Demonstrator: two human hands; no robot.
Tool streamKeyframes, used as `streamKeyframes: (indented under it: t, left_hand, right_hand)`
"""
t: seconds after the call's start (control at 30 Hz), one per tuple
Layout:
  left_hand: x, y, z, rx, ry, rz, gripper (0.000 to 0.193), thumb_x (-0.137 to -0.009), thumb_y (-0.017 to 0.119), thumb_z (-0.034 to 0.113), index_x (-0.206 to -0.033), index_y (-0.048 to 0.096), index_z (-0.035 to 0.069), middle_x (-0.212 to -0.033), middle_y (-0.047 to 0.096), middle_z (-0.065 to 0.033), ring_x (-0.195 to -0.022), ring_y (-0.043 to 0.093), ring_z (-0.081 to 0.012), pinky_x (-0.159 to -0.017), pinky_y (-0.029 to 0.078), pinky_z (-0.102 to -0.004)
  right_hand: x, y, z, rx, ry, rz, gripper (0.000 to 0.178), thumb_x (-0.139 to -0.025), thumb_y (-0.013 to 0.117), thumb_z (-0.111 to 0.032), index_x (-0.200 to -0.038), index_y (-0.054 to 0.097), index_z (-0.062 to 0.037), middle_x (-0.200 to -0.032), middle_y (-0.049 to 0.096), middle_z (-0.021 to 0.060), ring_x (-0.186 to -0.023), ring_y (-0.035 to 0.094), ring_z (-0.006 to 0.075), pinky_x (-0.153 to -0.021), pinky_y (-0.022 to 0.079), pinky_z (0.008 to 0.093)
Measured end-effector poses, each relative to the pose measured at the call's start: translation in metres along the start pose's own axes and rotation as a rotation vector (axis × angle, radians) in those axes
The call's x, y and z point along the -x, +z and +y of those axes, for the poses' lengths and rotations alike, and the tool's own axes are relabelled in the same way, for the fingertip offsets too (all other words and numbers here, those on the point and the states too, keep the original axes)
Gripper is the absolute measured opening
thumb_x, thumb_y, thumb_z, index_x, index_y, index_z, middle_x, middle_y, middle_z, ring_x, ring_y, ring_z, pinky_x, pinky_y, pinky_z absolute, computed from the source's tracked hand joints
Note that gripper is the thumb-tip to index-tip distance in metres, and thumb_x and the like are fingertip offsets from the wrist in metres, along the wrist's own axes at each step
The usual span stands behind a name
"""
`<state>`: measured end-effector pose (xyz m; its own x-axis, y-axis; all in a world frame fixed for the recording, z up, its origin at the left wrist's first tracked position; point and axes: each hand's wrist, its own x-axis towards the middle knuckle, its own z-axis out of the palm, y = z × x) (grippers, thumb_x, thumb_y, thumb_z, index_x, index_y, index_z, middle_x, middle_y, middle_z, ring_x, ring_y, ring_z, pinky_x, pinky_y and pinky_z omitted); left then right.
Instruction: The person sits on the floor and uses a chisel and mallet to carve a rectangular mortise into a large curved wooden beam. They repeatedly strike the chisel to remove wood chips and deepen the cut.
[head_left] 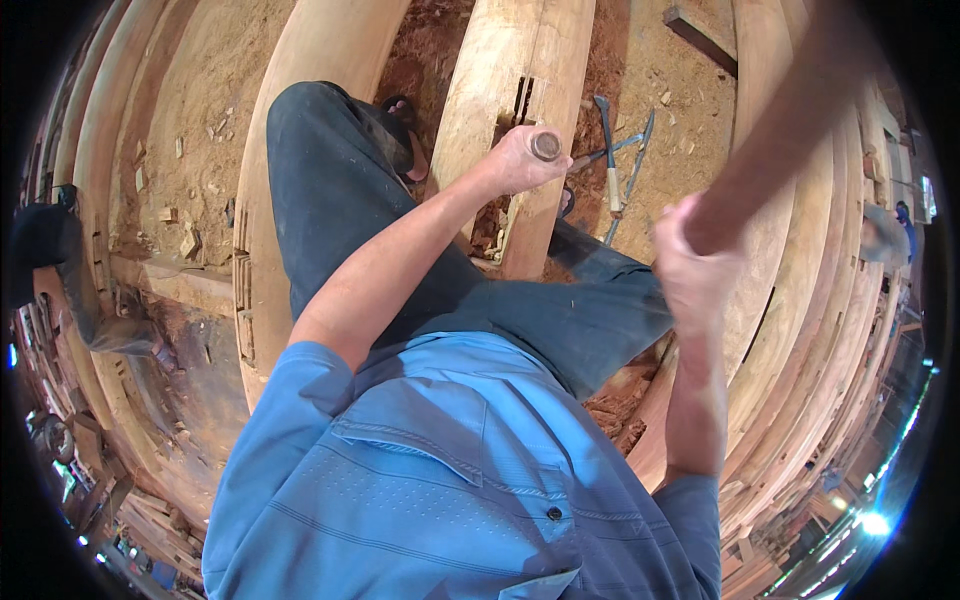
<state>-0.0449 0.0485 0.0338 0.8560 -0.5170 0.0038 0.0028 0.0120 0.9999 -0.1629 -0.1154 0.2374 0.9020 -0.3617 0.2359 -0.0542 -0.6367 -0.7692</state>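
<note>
My left hand [527,163] is wrapped round an upright tool, likely a chisel; only its round wooden handle end [545,146] shows on top and its blade is hidden. Beneath the hand lies a pale timber [508,45] with narrow slots [523,98] and a larger cut-out full of chips [489,225]. Raised at the right, my right hand [697,262] grips a thick dark wooden club [785,130], slightly blurred, its far end near the upper right rim. The club is apart from the handle end.
Right of the timber, a hammer-like tool [608,150] and a dark metal bar tool [641,165] lie on sawdust [675,110]. Long rounded timbers [325,50] run on both sides. Another person [60,270] is at the far left, and a blurred figure [885,237] at the far right.
</note>
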Motion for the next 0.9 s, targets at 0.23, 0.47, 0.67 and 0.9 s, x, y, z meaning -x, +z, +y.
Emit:
streamKeyframes:
  t: [0.23, 0.47, 0.67, 0.9]
  left_hand:
    - [0.046, -0.011, -0.001, -0.027, -0.012, 0.056, 0.018, -0.084, 0.077, 0.017, -0.086, 0.065, 0.003, -0.080, 0.068, -0.0051, -0.074, 0.065, -0.0140, -0.072, 0.055, -0.0343]
    - [0.000, -0.046, 0.020, 0.245, -0.238, 0.344, 0.013, -0.086, 0.072, 0.018, -0.084, 0.066, 0.006, -0.074, 0.067, -0.0053, -0.065, 0.063, -0.0120, -0.055, 0.050, -0.0294]
    - [-0.011, -0.014, 0.048, -0.075, -0.141, 0.156, 0.022, -0.083, 0.073, 0.020, -0.084, 0.063, 0.001, -0.074, 0.066, -0.0071, -0.071, 0.061, -0.0157, -0.069, 0.053, -0.0337]
    - [-0.007, 0.002, 0.033, -0.083, -0.140, 0.145, 0.022, -0.084, 0.074, 0.022, -0.087, 0.064, 0.003, -0.078, 0.068, -0.0096, -0.073, 0.063, -0.0176, -0.072, 0.053, -0.0339]
  right_hand:
    - [0.018, 0.002, 0.034, 0.709, 0.090, -0.582, 0.040, -0.075, 0.071, -0.009, -0.109, 0.054, 0.0029, -0.093, 0.068, 0.0295, -0.091, 0.067, 0.0475, -0.079, 0.052, 0.0522]
    - [0.045, -0.004, 0.042, 0.575, 0.366, -0.534, 0.049, -0.073, 0.070, -0.013, -0.117, 0.058, 0.0035, -0.096, 0.069, 0.0270, -0.093, 0.067, 0.0446, -0.085, 0.052, 0.0472]
    - [0.037, -0.029, 0.030, 0.320, 0.439, -0.404, 0.044, -0.071, 0.071, -0.011, -0.112, 0.062, 0.0025, -0.083, 0.067, 0.0139, -0.076, 0.065, 0.0226, -0.073, 0.052, 0.0362]
    - [-0.004, -0.038, -0.005, 0.133, 0.360, -0.281, 0.037, -0.072, 0.075, -0.011, -0.104, 0.060, -0.0020, -0.079, 0.058, 0.0023, -0.069, 0.055, 0.0125, -0.063, 0.047, 0.0288]
